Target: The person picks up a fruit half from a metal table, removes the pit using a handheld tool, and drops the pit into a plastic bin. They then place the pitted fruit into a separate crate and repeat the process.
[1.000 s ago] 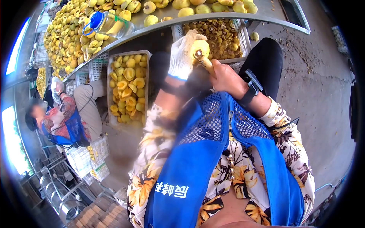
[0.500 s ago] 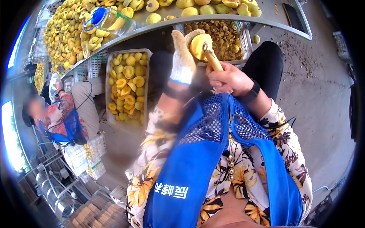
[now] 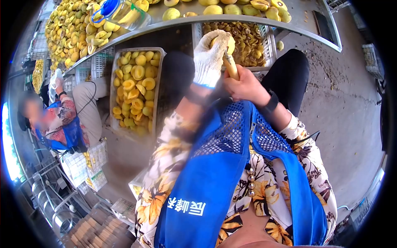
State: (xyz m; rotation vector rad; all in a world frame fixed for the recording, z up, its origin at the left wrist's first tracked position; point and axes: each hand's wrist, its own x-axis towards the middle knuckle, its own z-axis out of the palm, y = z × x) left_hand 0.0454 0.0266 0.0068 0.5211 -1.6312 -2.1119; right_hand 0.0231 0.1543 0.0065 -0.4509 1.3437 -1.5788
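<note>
My left hand (image 3: 210, 62), in a white knitted glove, is wrapped round a yellow peach half (image 3: 231, 45). The glove covers most of the fruit; only its right side shows. My right hand (image 3: 249, 87) is bare and grips the light wooden handle of a pitting tool (image 3: 232, 68). The tool's metal end meets the fruit beside the gloved fingers. Below and beyond both hands stands a crate (image 3: 269, 46) of small brownish fruit pieces and pits.
A metal-edged table (image 3: 182, 20) carries heaped fruit halves (image 3: 68, 35) and a blue-capped bottle (image 3: 128, 17). Left of my legs is a crate (image 3: 156, 103) of yellow peach halves. Another person (image 3: 68, 120) sits at far left. Debris dots the floor (image 3: 326, 76) at right.
My gloved hand has turned and closed over the peach half, hiding the face seen before. My right hand and the tool have shifted slightly, with the handle more upright.
</note>
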